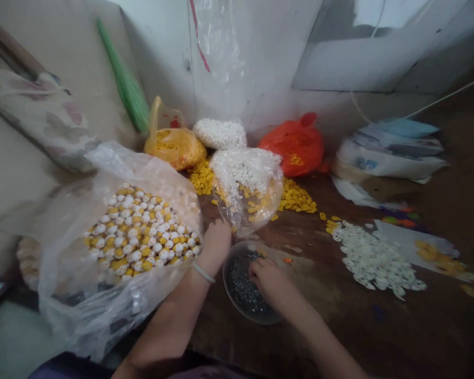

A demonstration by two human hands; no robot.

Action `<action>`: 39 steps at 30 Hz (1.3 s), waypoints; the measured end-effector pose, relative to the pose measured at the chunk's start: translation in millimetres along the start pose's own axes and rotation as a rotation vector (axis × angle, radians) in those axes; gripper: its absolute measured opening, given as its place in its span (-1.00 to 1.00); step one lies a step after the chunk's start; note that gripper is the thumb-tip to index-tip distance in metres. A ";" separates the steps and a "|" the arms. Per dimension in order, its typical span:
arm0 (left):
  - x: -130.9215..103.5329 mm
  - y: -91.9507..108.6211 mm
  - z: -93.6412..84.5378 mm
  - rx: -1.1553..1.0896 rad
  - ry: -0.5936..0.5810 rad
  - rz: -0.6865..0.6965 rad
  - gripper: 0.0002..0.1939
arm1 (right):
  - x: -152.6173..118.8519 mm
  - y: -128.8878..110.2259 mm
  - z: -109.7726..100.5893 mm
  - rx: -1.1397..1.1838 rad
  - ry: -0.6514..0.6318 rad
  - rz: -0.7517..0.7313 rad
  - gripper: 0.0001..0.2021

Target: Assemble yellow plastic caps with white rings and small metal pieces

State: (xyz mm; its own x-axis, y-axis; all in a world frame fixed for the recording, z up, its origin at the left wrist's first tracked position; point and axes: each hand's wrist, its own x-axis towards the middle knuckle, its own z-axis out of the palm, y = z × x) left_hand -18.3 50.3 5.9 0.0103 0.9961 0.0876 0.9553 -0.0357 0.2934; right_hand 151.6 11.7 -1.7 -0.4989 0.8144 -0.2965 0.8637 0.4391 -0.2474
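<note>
My left hand, with a pale bangle at the wrist, is over the table just beyond the bowl's left rim. Its fingers curl forward and away from me, so what they hold, if anything, is hidden. Fingertips of my right hand are pinched together inside a grey bowl. Many small shiny dark-and-clear pieces lie in that bowl. Right beyond my left hand stands a clear plastic bag with white and yellow pieces in it.
At left, a large clear bag holds many white-and-yellow balls. Yellow pieces and white flat pieces lie loose on the dark table. A yellow bag, a red bag and a stack of packets stand along the back.
</note>
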 end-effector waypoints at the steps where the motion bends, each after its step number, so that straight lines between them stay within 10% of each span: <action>1: -4.1 -0.7 -4.3 -0.005 0.005 -0.008 -0.70 | -0.2 -1.5 -0.9 -0.005 -0.002 0.001 -0.83; 8: -35.6 -0.1 -29.2 -0.924 0.287 0.174 -0.93 | 0.3 -4.3 0.8 0.046 0.039 0.010 -0.85; 14: -52.7 10.2 -24.6 -1.565 0.104 -0.004 -0.78 | -11.9 -2.4 -18.0 0.478 0.491 -0.167 -0.87; 19: -59.8 13.7 -20.3 -1.725 -0.053 -0.029 -0.75 | -21.8 -15.5 -45.9 0.578 0.841 -0.309 -0.87; 39: -66.0 23.8 -7.8 -1.645 0.050 -0.098 -0.58 | -9.8 -26.8 -37.2 0.617 0.806 -0.151 -0.89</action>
State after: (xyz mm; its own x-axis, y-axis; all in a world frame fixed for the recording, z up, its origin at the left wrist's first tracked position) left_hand 1.5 -16.9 14.5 -0.0676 0.9973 0.0285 -0.3673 -0.0514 0.9287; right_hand 136.0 6.1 42.2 -0.2072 0.8794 0.4286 0.4953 0.4721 -0.7292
